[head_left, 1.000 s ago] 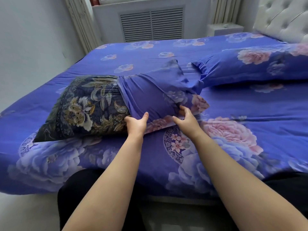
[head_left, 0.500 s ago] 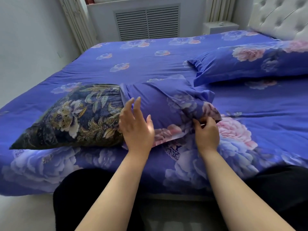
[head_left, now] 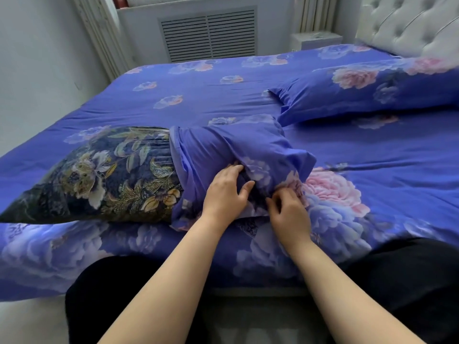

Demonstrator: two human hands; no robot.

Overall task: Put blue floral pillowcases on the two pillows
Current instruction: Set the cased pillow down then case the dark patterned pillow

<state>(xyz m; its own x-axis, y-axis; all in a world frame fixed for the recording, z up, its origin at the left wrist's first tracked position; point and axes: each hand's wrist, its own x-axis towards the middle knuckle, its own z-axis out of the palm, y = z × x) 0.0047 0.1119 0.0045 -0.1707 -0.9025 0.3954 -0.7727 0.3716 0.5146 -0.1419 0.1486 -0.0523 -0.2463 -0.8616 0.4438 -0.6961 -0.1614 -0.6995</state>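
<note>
Blue floral bed [head_left: 223,95], half-cased dark pillow [head_left: 99,175], cased pillow [head_left: 372,95] seemingly by headboard

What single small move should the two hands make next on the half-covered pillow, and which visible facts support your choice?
Probably draw the pillowcase further left along the pillow. The case covers only its right end, the dark patterned half is bare, and both the left hand and right hand already grip bunched cloth at the near edge.

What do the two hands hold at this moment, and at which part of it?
Both hold the blue floral pillowcase, half pulled over the dark floral pillow. The left hand grips its bunched near side; the right hand pinches the near corner at its closed end.
</note>
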